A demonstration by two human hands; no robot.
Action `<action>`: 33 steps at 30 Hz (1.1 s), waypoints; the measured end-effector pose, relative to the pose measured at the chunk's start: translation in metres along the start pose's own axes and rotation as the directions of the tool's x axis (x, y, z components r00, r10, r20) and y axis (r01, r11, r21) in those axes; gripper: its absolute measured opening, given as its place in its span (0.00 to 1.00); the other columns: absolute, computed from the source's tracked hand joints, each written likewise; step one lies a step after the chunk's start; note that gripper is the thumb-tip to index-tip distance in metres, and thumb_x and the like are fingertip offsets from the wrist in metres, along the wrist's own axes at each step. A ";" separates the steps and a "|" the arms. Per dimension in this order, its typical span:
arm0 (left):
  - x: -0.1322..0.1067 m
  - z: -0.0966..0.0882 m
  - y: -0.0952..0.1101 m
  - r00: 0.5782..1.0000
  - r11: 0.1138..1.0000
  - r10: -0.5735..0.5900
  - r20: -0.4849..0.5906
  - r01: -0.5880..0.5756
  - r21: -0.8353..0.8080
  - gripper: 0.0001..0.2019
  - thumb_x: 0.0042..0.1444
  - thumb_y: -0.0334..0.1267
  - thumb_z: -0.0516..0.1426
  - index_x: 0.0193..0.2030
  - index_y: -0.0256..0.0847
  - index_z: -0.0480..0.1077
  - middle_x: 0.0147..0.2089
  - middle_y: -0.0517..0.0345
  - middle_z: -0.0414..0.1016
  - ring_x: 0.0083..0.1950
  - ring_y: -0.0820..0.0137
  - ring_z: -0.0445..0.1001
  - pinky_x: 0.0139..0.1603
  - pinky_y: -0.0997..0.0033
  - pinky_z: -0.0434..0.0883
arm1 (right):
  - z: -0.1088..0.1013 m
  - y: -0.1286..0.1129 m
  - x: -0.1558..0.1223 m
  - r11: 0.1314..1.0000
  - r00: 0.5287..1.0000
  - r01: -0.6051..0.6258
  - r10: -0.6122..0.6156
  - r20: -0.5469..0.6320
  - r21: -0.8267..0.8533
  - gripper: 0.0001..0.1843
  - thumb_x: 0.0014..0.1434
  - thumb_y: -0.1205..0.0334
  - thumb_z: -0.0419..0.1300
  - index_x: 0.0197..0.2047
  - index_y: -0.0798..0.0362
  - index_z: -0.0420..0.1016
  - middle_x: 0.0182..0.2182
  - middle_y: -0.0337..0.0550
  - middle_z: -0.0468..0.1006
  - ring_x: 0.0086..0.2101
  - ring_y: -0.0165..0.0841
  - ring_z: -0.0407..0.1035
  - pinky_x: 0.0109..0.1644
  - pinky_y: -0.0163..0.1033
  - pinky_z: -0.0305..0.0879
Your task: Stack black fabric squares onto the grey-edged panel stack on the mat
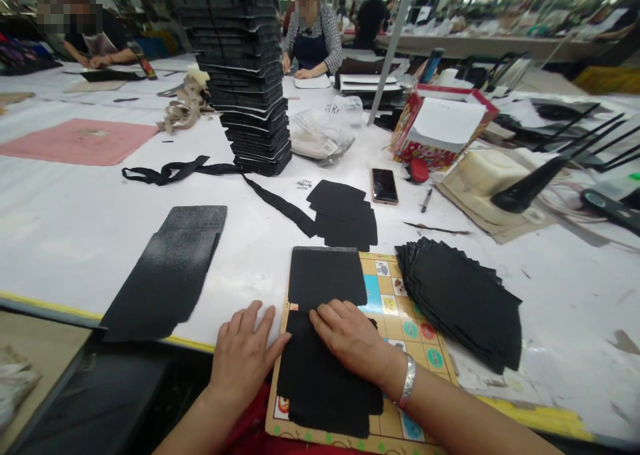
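A black cut piece of material [323, 335] lies on a colourful board-game board [400, 321] at the near table edge. My left hand [243, 356] rests flat with fingers spread at the piece's left edge, thumb touching it. My right hand [350, 338] lies flat on top of the piece, fingers stretched toward the left. A silver bracelet [407, 381] is on my right wrist. Neither hand grips anything.
A fanned stack of black pieces [463, 298] sits right of the board, a flat black sheet [170, 271] to the left, and more black pieces [345, 215] beyond. A tall black stack [245, 75], a phone [384, 185], a strap [175, 170] and a red box [440, 128] stand farther off. Other people work at the far side.
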State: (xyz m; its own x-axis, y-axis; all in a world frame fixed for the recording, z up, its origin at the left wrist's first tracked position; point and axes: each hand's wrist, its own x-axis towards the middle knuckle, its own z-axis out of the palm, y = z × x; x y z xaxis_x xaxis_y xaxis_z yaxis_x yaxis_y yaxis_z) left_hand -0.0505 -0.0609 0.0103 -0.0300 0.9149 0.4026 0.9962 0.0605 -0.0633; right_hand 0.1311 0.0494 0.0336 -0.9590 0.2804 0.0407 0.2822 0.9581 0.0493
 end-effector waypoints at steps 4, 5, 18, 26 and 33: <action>0.001 0.004 0.012 0.984 0.981 0.103 -0.143 -0.124 -0.146 0.18 0.59 0.40 0.52 0.52 0.31 0.65 0.50 0.43 0.70 0.50 0.60 0.67 0.48 0.61 0.66 | 0.000 -0.002 0.002 1.000 1.000 -0.013 0.013 -0.008 0.002 0.12 0.62 0.69 0.50 0.48 0.59 0.68 0.34 0.47 0.68 0.33 0.36 0.58 0.32 0.41 0.53; 0.002 0.006 0.019 0.979 0.970 0.137 -0.150 -0.163 -0.179 0.17 0.59 0.39 0.51 0.52 0.31 0.65 0.49 0.44 0.71 0.50 0.61 0.68 0.49 0.62 0.66 | 0.000 -0.001 0.001 1.000 1.000 -0.022 0.022 -0.013 0.009 0.12 0.62 0.69 0.50 0.48 0.58 0.68 0.34 0.47 0.68 0.33 0.36 0.59 0.33 0.41 0.54; 0.012 0.007 0.033 0.953 0.946 0.300 -0.033 -0.302 -0.119 0.18 0.60 0.38 0.50 0.53 0.31 0.66 0.44 0.45 0.73 0.45 0.62 0.70 0.45 0.63 0.65 | -0.001 0.031 -0.067 0.996 0.992 -0.043 0.052 -0.111 0.080 0.15 0.65 0.69 0.44 0.49 0.57 0.69 0.35 0.48 0.72 0.35 0.34 0.63 0.38 0.39 0.62; 0.020 -0.006 0.049 0.903 0.928 0.358 0.238 -0.372 0.017 0.27 0.56 0.50 0.52 0.59 0.38 0.62 0.45 0.44 0.70 0.42 0.58 0.69 0.39 0.61 0.66 | -0.009 0.031 -0.070 0.998 0.998 -0.059 0.058 0.012 0.025 0.15 0.64 0.68 0.47 0.52 0.58 0.66 0.37 0.48 0.71 0.35 0.35 0.62 0.37 0.40 0.62; 0.032 -0.015 0.059 0.856 0.919 0.359 0.371 -0.395 0.022 0.32 0.52 0.57 0.53 0.62 0.50 0.57 0.43 0.47 0.68 0.36 0.61 0.69 0.35 0.62 0.65 | -0.015 0.031 -0.080 0.999 0.997 -0.028 0.029 0.068 -0.019 0.16 0.64 0.69 0.47 0.54 0.61 0.64 0.38 0.50 0.70 0.36 0.37 0.61 0.38 0.42 0.61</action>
State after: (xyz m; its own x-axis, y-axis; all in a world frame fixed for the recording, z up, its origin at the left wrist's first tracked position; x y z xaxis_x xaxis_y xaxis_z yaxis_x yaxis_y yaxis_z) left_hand 0.0081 -0.0345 0.0333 0.3014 0.9534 -0.0169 0.9251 -0.2966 -0.2371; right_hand 0.2172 0.0562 0.0466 -0.9499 0.3115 -0.0258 0.3093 0.9486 0.0667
